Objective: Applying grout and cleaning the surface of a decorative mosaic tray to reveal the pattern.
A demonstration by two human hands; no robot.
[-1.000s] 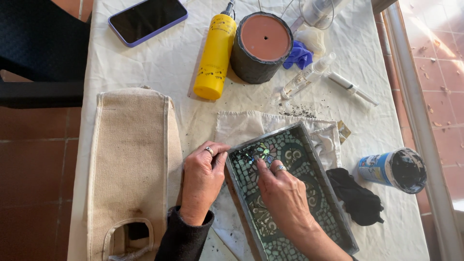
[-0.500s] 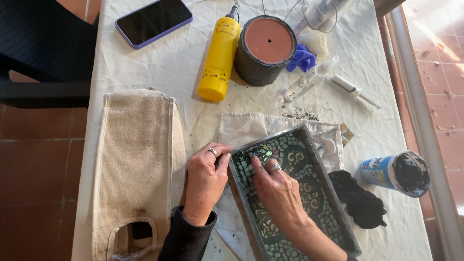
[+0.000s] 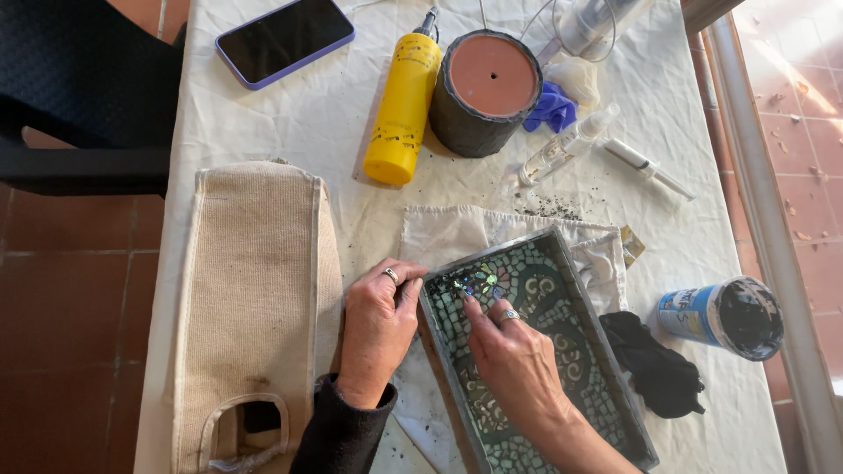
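Left hand (image 3: 378, 333): it lies flat at the left edge of the tray (image 3: 615, 386), fingers at the upper left corner, touching the rim. The grip is loose, nothing is enclosed. 1 ring is on a finger.
Right hand (image 3: 518, 360): it is inside the tray, fingers pointing to 11 o'clock. The fingertips (image 3: 471, 305) are pinched together on the small shiny pieces (image 3: 479, 283); I cannot tell if 1 piece is held.
Tray: a dark rectangular tray with a green mosaic bottom, on a white cloth (image 3: 448, 233), low in the middle of the desk (image 3: 334, 114).
Bag (image 3: 250, 298): beige fabric, at 9 o'clock from the tray, just beside the left hand.
Yellow bottle (image 3: 402, 101): lying at 12 o'clock, touching the clay pot (image 3: 485, 88).
Phone (image 3: 283, 39): at 11 o'clock, well apart.
Black rag (image 3: 654, 364): at 3 o'clock, near the tray.
Paint can (image 3: 724, 318): further at 3 o'clock, lying on its side.
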